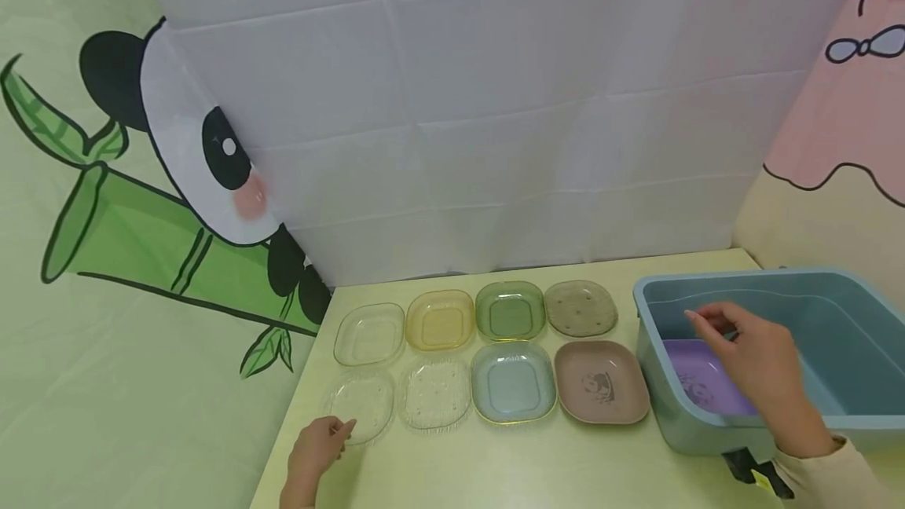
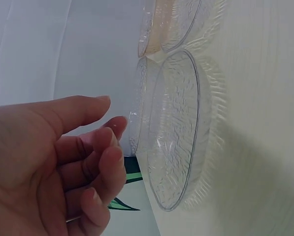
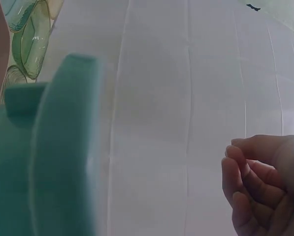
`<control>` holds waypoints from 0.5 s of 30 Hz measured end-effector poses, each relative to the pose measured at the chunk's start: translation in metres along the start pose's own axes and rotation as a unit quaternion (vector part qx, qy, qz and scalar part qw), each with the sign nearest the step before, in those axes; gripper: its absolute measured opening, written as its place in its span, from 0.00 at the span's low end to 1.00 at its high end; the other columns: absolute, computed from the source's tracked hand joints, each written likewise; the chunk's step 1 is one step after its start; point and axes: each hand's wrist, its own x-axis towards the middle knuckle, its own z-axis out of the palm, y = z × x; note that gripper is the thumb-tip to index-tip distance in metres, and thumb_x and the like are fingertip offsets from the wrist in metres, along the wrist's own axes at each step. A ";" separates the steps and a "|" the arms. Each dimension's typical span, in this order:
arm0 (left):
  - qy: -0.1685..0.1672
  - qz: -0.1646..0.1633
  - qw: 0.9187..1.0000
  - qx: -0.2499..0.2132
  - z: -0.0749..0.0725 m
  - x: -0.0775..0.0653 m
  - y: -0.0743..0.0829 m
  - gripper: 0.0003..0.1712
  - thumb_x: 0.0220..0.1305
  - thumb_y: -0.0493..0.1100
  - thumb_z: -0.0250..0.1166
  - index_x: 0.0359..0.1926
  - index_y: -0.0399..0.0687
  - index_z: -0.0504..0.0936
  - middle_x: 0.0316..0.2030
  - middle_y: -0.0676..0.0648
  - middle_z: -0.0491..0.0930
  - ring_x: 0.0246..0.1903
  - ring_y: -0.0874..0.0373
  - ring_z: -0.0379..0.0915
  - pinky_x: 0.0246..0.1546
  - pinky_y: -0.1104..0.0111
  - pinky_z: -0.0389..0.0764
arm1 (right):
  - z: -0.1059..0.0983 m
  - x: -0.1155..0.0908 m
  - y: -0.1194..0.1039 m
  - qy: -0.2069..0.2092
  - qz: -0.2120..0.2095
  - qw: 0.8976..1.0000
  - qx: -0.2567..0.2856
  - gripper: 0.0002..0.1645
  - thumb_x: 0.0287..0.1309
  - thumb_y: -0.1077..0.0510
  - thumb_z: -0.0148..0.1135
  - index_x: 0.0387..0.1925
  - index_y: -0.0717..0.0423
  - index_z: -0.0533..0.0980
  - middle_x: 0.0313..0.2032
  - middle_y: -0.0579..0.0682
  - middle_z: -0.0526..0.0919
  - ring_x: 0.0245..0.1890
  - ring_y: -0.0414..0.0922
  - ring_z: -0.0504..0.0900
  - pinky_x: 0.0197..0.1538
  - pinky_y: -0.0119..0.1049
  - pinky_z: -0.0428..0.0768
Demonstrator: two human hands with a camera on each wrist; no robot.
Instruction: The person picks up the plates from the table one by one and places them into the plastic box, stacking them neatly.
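Note:
My left hand [image 1: 320, 446] hovers at the near edge of a clear textured plate [image 1: 362, 407] at the front left. In the left wrist view its fingers [image 2: 112, 167] are loosely curled, with nothing held and a gap to the plate. Over the blue-grey tub [image 1: 735, 281] hangs my right hand [image 1: 752, 352], its fingers relaxed and bent around nothing. Beneath that hand a purple plate [image 1: 696, 383] with a panda print lies in the tub, partly hidden by the tub's wall and the hand.
Two rows of plates stand left of the tub: another textured clear one [image 1: 434, 393], blue [image 1: 514, 382], brown with a panda [image 1: 601, 383], clear [image 1: 369, 334], yellow [image 1: 440, 320], green [image 1: 511, 310] and smoky [image 1: 581, 308]. White cloth [image 1: 459, 116] hangs behind the table.

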 end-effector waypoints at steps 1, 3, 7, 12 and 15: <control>0.004 -0.003 1.000 -0.001 0.000 0.002 -0.002 0.17 0.63 0.49 0.57 0.27 0.39 0.78 0.18 0.50 0.76 0.18 0.61 0.69 0.19 0.68 0.65 | 0.001 -0.001 0.001 -0.001 0.006 1.000 0.001 0.06 0.51 0.59 0.65 0.28 0.58 0.80 0.21 0.52 0.82 0.20 0.15 0.63 0.21 0.20 0.63; 0.010 -0.009 1.000 -0.005 -0.001 0.006 -0.008 0.17 0.63 0.49 0.56 0.31 0.38 0.77 0.20 0.48 0.77 0.19 0.60 0.70 0.20 0.67 0.66 | 0.003 -0.002 0.002 0.000 0.012 1.000 0.002 0.06 0.51 0.59 0.65 0.28 0.59 0.80 0.21 0.52 0.82 0.21 0.15 0.63 0.21 0.20 0.63; 0.025 -0.015 1.000 -0.004 -0.004 0.014 -0.021 0.22 0.62 0.50 0.56 0.43 0.32 0.70 0.29 0.41 0.78 0.24 0.55 0.73 0.24 0.64 0.70 | 0.008 -0.005 0.005 0.005 0.013 1.000 0.001 0.05 0.50 0.60 0.66 0.28 0.59 0.79 0.21 0.52 0.82 0.21 0.14 0.62 0.19 0.21 0.62; 0.039 -0.044 0.998 -0.003 -0.005 0.026 -0.044 0.28 0.62 0.49 0.55 0.50 0.27 0.62 0.35 0.32 0.77 0.30 0.47 0.75 0.29 0.58 0.73 | 0.012 -0.009 0.007 0.003 0.015 1.000 0.001 0.05 0.50 0.59 0.66 0.28 0.58 0.80 0.20 0.51 0.82 0.21 0.16 0.64 0.19 0.21 0.62; 0.039 -0.074 0.996 -0.002 -0.005 0.029 -0.055 0.31 0.61 0.50 0.55 0.50 0.25 0.59 0.38 0.28 0.75 0.34 0.40 0.75 0.31 0.55 0.73 | 0.013 -0.011 0.007 0.002 0.016 1.000 0.004 0.05 0.50 0.60 0.66 0.28 0.58 0.80 0.20 0.51 0.82 0.20 0.17 0.65 0.20 0.21 0.63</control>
